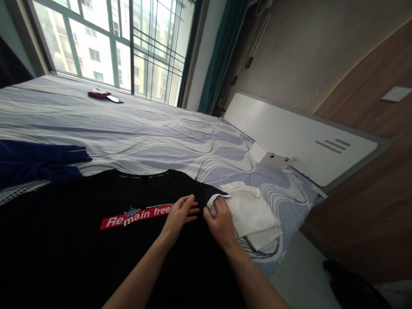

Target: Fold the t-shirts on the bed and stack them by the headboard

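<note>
A black T-shirt (138,257) with a red "Remain free" print lies spread on the bed. Over its chest, just right of the print, is my left hand (180,214), fingers apart and holding nothing. My right hand (222,221) is closed on the edge of a white cloth (251,206), whose bunched corner shows between thumb and fingers. The rest of that cloth lies crumpled on the bed, beside the black T-shirt's right side. Whether my left fingertips touch the shirt I cannot tell.
A dark blue garment (38,161) lies at the left. Farther back are a red object (98,93) and a phone-like slab (115,99). A white box (272,158) stands by the headboard (299,133). The patterned bedsheet (154,128) ends at the right, above the floor (296,266).
</note>
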Motion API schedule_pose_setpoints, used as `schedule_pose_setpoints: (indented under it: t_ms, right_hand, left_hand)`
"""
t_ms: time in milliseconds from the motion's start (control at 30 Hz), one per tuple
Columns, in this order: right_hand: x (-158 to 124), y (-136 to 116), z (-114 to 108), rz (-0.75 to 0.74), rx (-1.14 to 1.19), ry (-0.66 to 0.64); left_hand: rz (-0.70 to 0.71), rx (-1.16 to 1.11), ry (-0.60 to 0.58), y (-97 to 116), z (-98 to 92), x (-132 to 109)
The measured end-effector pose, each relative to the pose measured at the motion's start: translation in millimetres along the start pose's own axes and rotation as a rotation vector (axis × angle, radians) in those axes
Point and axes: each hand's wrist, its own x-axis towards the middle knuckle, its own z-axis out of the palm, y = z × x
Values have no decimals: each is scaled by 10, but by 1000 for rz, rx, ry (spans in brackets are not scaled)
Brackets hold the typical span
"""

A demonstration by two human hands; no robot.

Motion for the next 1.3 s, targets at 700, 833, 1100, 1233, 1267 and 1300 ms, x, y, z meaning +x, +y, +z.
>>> schedule_pose_setpoints:
  t_ms: [700, 833, 1100, 1233, 1267, 1300]
  right_hand:
    - [-484, 514, 161, -65, -378, -92]
    - [-584, 542, 201, -107, -375, -14]
    - [-482, 398, 221, -203, -45, 10]
    - [-491, 360, 138, -202, -1, -43]
    - [-526, 341, 121, -228, -22, -87]
    - [-560, 316, 108, -227, -31, -134]
  left_hand:
    - [-102, 548, 146, 354, -820, -23]
    - [-104, 648, 131, 345, -822, -28]
    - [-79, 836, 200, 307, -858, 60]
    - [-85, 947, 179, 330, -883, 17]
    - [-79, 989, 181, 356, -882, -12]
    - [-77, 1031, 189, 388, -868, -47]
